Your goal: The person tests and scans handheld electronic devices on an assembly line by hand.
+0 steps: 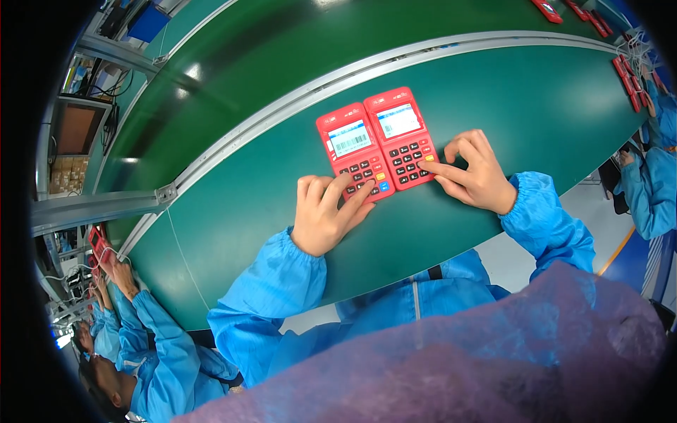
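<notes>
Two red payment terminals lie side by side on the green table, screens lit and keypads toward me. The left terminal (349,141) shows a barcode on its screen. On its lower keypad rest fingers of my left hand (324,215), the hand open and partly covering the keys. The right terminal (400,121) touches it along the side and also has a lit screen. My right hand (479,176) reaches over its keypad from the right, index finger on a key near the yellow one. The thumb is near the lower right edge and the other fingers are curled loosely.
A metal rail (282,99) runs along the far side of the green table (529,92), with a dark green surface (233,63) beyond. More red terminals (629,83) with white cables lie at the far right. Co-workers in blue sleeves (166,331) handle terminals at left; others sit at right.
</notes>
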The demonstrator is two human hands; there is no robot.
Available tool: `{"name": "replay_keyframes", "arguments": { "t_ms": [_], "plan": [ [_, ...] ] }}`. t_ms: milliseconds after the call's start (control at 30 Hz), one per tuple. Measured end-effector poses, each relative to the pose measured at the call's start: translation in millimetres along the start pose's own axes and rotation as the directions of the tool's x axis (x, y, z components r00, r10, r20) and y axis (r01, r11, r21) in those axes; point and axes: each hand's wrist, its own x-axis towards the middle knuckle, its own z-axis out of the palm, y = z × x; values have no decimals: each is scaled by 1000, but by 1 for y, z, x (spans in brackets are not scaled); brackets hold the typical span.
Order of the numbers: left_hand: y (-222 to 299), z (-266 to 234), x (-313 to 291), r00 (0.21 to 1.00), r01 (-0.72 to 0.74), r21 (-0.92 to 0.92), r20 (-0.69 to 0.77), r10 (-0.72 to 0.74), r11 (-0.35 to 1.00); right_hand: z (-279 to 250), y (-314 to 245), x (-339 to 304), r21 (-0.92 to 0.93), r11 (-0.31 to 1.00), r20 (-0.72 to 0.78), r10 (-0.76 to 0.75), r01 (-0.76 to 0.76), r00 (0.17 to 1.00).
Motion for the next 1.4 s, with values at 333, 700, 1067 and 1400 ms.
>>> {"name": "replay_keyframes", "arguments": {
  "t_ms": [333, 700, 1067, 1400],
  "plan": [
    [-3, 0, 1, 991, 130, -23, 31, -129, 991, -3, 2, 5, 63, 996, -100, 74, -67, 992],
    [-9, 1, 7, 992, 111, -6, 66, -110, 994, 8, 1, 14, -33, 996, -44, 84, -85, 996],
    [3, -7, -19, 985, 162, -26, -62, -163, 986, 7, -13, 9, 34, 999, -72, -35, 38, 997],
    [0, -9, -22, 993, 98, 46, -66, -94, 994, 15, -12, 12, 12, 998, 0, -66, 66, 998]
  ]
}}
